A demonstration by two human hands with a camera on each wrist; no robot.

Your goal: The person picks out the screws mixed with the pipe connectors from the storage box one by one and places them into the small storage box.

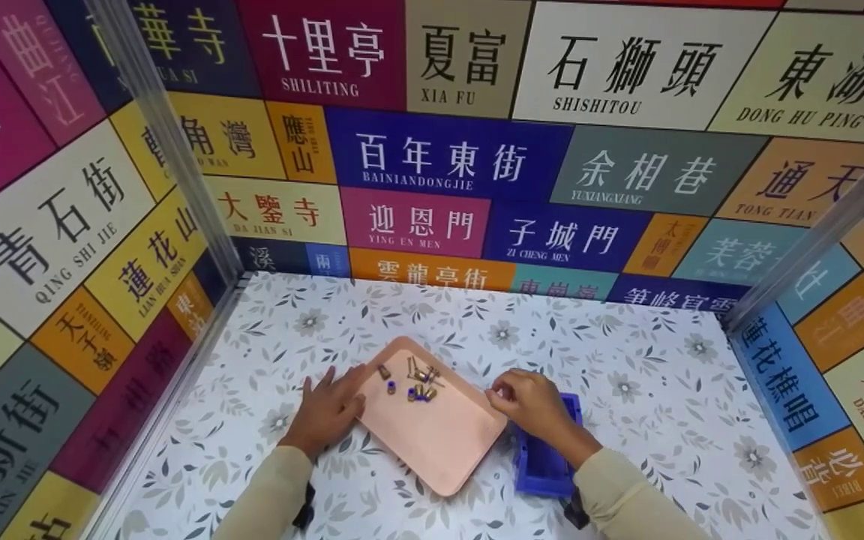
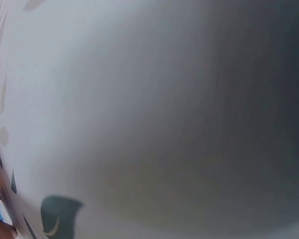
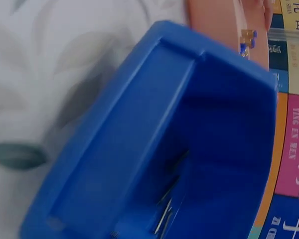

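Note:
A pink tray (image 1: 432, 442) lies slanted on the table. Toward its far end are several small brass-coloured cylinders (image 1: 391, 388), some with blue ends, and a few thin pieces. My left hand (image 1: 327, 409) rests at the tray's left edge, fingers spread and thumb on the rim. Over the right edge hovers my right hand (image 1: 533, 401), its fingers curled with thumb and index tips together; whether anything is between them is too small to tell. Below the right wrist stands a blue bin (image 1: 544, 472); the right wrist view shows thin metal pins (image 3: 164, 214) inside it.
The table (image 1: 672, 450) has a floral leaf-print cover. Panels with coloured place-name signs (image 1: 447, 157) rise at the back and both sides, with clear corner posts (image 1: 169, 142). The left wrist view is mostly blurred tabletop (image 2: 114, 99).

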